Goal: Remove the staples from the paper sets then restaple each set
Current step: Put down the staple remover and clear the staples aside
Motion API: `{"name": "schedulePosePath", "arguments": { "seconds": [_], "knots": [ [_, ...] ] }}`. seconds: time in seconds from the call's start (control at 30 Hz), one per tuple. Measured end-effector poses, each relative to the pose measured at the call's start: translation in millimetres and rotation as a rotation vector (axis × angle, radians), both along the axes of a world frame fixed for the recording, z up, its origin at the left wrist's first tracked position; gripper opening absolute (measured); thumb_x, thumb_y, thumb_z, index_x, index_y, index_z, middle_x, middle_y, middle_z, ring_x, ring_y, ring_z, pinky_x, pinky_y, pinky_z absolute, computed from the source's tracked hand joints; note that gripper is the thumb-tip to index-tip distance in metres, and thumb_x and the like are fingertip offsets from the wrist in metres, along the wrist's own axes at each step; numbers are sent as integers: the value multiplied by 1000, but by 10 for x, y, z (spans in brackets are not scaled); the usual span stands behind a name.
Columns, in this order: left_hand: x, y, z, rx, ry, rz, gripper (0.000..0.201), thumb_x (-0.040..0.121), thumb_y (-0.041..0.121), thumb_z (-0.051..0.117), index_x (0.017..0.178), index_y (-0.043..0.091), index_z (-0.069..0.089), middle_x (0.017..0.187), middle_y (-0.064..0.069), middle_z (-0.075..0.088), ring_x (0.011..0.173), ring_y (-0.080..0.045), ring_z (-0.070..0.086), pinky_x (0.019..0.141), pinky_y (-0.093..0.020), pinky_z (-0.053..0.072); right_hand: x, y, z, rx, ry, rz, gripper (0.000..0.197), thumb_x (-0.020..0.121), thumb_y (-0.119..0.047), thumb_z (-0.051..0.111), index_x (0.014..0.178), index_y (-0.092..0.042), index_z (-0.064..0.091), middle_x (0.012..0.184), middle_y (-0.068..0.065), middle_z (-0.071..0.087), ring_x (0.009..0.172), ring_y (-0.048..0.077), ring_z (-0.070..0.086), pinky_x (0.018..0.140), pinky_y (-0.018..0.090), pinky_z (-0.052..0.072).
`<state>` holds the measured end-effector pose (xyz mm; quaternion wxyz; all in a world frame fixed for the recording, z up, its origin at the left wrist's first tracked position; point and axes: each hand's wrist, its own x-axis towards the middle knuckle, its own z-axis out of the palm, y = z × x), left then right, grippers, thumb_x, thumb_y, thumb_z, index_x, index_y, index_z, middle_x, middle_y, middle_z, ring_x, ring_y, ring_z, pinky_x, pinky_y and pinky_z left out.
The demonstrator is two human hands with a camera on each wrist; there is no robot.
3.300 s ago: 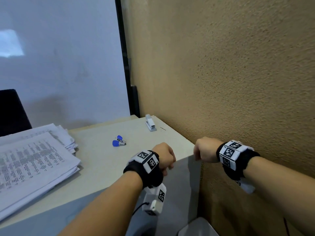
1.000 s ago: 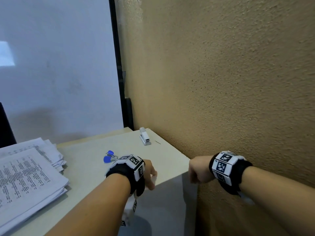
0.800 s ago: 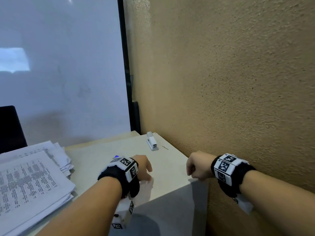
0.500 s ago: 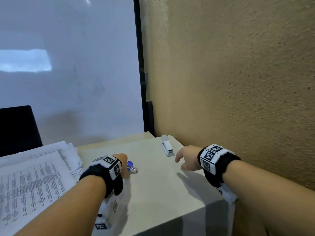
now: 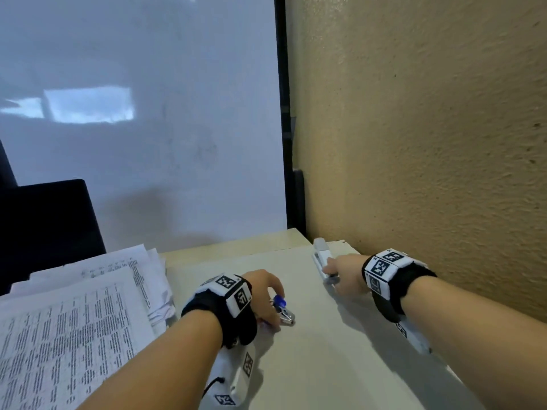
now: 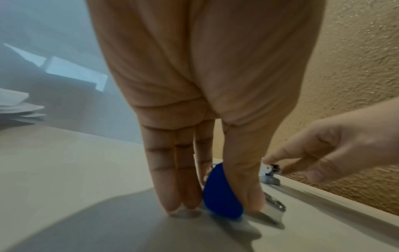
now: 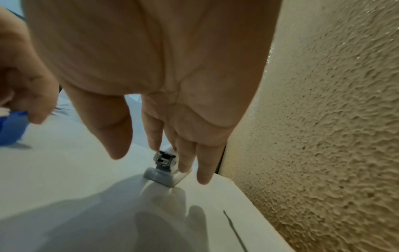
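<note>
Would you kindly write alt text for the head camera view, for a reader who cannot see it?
Two hands reach across a pale table: the left hand pinches a blue-handled staple remover, and the right hand touches a white stapler beside a tan textured wall. Printed paper stacks lie at left.

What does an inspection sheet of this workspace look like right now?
Surface: pale desk, in a corner.
Job's things: paper stack at the left; stapler by the wall; blue-handled staple remover mid-desk.
Clutter: thin dark sliver near the wall, unclear what.
Grips: left hand pinches the remover; right hand touches the stapler, fingers straight.
Cables: short black lead at the left wrist camera.
Surroundings: tan wall, whiteboard, dark object.
</note>
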<state>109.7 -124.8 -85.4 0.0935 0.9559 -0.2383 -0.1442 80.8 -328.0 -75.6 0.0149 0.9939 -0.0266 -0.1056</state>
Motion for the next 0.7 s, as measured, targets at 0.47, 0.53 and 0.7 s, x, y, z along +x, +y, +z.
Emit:
{"name": "schedulePosePath", "arguments": {
  "seconds": [0.47,0.53,0.7],
  "knots": [
    [-60,218,52,262,-46,71,20,85,34,72,80,19,59,86,3,60,81,-18,56,76,-23,45,-537,240,163,151,4,104,53,92,-23,53,143,-30,42,144,-5,46,129,14,46,102,25,38],
    [-63,386,81,258,-64,98,31,89,26,69,68,22,47,66,6,54,67,-11,53,69,-17,40,-534,373,120,195,-8,137,57,90,-25,56,144,-35,40,143,-7,46,127,14,47,94,23,39],
    [-113,778,-65,321,39,19,19,78,32,73,72,23,58,71,4,54,64,-13,46,65,-22,39,-429,660,-56,117,34,208,55,81,-38,69,133,-31,53,131,-4,57,113,19,58,89,27,47]
  ]
}}
